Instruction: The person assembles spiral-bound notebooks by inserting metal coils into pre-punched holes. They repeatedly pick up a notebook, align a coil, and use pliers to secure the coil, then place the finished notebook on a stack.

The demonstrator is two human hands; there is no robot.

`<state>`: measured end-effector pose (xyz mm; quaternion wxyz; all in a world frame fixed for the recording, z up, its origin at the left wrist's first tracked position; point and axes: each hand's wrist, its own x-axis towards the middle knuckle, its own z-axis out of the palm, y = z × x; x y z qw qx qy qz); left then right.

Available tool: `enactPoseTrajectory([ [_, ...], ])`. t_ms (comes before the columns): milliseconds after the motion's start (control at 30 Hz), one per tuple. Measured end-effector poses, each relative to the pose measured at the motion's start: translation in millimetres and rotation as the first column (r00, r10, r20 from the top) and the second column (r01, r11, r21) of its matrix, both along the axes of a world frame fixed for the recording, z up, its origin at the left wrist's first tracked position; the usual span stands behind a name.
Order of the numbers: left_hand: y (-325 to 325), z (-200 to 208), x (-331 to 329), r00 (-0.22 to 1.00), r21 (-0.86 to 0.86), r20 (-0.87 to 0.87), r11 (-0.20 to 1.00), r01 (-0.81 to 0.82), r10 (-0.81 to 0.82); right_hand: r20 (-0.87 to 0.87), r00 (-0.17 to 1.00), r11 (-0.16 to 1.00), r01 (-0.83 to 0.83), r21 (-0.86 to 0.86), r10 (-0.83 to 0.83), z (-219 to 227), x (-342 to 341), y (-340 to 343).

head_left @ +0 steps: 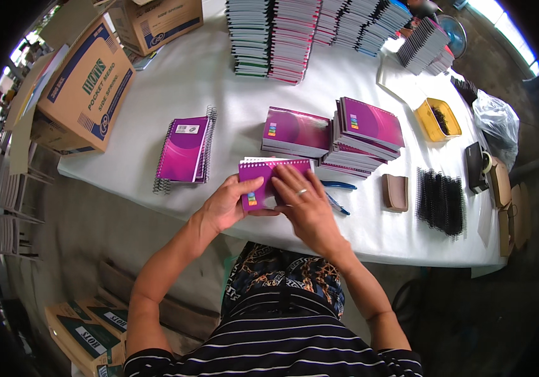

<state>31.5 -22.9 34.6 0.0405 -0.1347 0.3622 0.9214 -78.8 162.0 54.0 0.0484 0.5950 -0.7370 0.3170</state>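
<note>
A small purple memo notebook (260, 196) is in my left hand (222, 205), thumb on the cover and fingers under its lower edge. Punched holes run along its top edge, where no coil shows and white pages stick out. My right hand (308, 205), with a ring on one finger, lies flat across the cover's right part, fingers stretched out. Just right of it on the table is a blue-handled tool (340, 185), like pliers, partly hidden by this hand. Beyond the notebook sit two stacks of purple notebooks, one left (296, 131) and one right (373, 122).
Coil-bound purple notebooks (182, 151) lie left on the white-covered table (219, 94). Black spiral coils (440, 202), a brown block-like piece (395, 192) and a yellow tub (436, 129) are right. Tall notebook stacks (291, 38) stand far back; a cardboard box (87, 88) stands left.
</note>
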Motion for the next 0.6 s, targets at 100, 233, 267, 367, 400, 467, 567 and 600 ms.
enactPoseTrajectory([
  [100, 10.4, 13.8, 0.3, 0.989, -0.217, -0.149, 0.975, -0.041, 0.008, 0.360, 0.921, 0.953, 0.232, -0.196, -0.150, 14.3, -17.8, 25.6],
  [233, 8.5, -15.8, -5.2, 0.954, -0.554, -0.284, 0.829, -0.078, -0.099, 0.717, 0.697, 0.994, 0.081, -0.068, -0.008, -2.4, -27.4, 43.4],
  [267, 7.8, -24.5, -6.0, 0.944, -0.711, -0.292, 0.695, -0.107, -0.154, 0.831, 0.555, 0.995, 0.065, -0.077, 0.028, -15.4, -25.3, 38.8],
  [367, 23.3, -23.9, -6.0, 0.935, -0.680, -0.354, 0.695, -0.234, -0.031, 0.915, 0.398, 0.981, 0.142, -0.128, 0.062, -43.2, -18.1, 36.0],
  [400, 26.1, -17.9, -5.3, 0.935, -0.634, -0.355, 0.731, -0.251, 0.014, 0.927, 0.368, 0.972, 0.179, -0.152, 0.077, -47.1, -14.4, 35.4],
  [467, 30.9, -18.5, -3.0, 0.940, -0.614, -0.335, 0.740, -0.273, 0.069, 0.942, 0.314, 0.951, 0.235, -0.202, 0.123, -39.5, -5.6, 28.0],
  [567, 39.7, -30.2, -0.5, 0.905, -0.590, -0.414, 0.730, -0.345, 0.093, 0.881, 0.465, 0.955, 0.210, -0.209, 0.091, -53.3, 1.6, 25.1],
  [600, 37.4, -30.5, 1.0, 0.895, -0.653, -0.434, 0.649, -0.390, 0.101, 0.846, 0.519, 0.951, 0.181, -0.249, 0.122, -55.4, 0.2, 26.0],
])
